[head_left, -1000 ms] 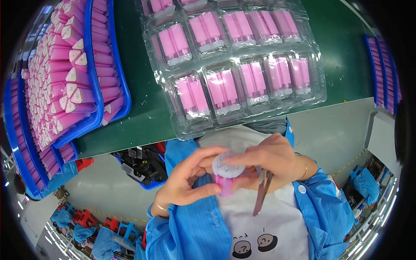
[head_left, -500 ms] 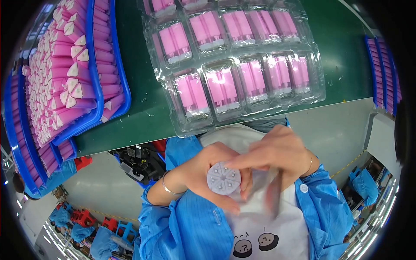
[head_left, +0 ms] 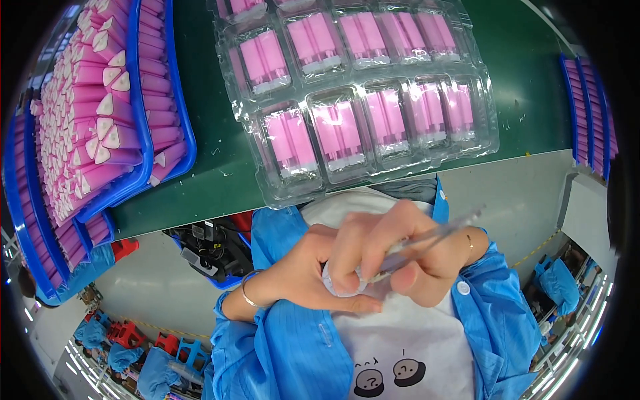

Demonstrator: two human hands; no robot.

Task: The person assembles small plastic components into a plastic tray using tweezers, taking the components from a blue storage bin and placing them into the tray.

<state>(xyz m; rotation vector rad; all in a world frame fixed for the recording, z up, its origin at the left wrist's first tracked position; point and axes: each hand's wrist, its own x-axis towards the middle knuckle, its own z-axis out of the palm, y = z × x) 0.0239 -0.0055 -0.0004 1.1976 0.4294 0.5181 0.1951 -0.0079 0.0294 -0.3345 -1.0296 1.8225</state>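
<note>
My left hand (head_left: pixel 303 273) is closed around a round, pale grey-white piece (head_left: pixel 328 279) in front of my chest. Its end face, divided into wedges with small studs, is now mostly covered by my right fingers. My right hand (head_left: pixel 400 243) grips slender grey tweezers (head_left: pixel 443 235), blurred by motion, pointing up to the right at their back end. The lower end of the tweezers comes close to the round piece; whether they touch cannot be made out.
A clear plastic blister tray (head_left: pixel 300 93) with pink pieces in its pockets lies on the green table (head_left: pixel 213 160). Blue bins (head_left: pixel 150 157) heaped with pink wedge-shaped pieces stand at left. More blue bins (head_left: pixel 568 110) are at far right. A black-filled crate (head_left: pixel 213 250) sits below the table edge.
My right hand has come down and left over the round piece, hiding most of its face. The tweezers have swung from hanging downward to slanting up to the right.
</note>
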